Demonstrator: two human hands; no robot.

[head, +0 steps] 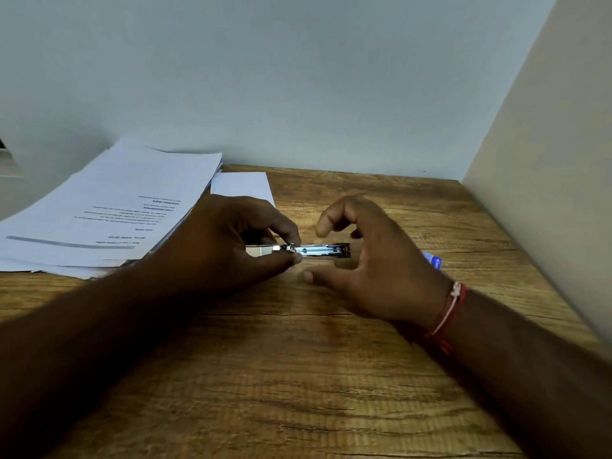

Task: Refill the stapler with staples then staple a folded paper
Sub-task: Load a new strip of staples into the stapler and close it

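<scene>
Stapler [314, 250] pinched by left hand [228, 246], right hand [374, 260] relaxed beside it, nothing held, sheets [109, 207] left of it, print unreadable

Stapler [314, 250]: silver metal, lying level, long axis left-right, channel facing up. Folded paper [243, 187]: white, flat, behind it.

The stapler [318, 250] is lying mid-way across the table [298, 376], between the left hand [228, 246] and right hand [381, 266]. A paper stack [109, 207] is sitting rear left, with a folded paper [243, 187] just beside it, behind the left hand.
</scene>
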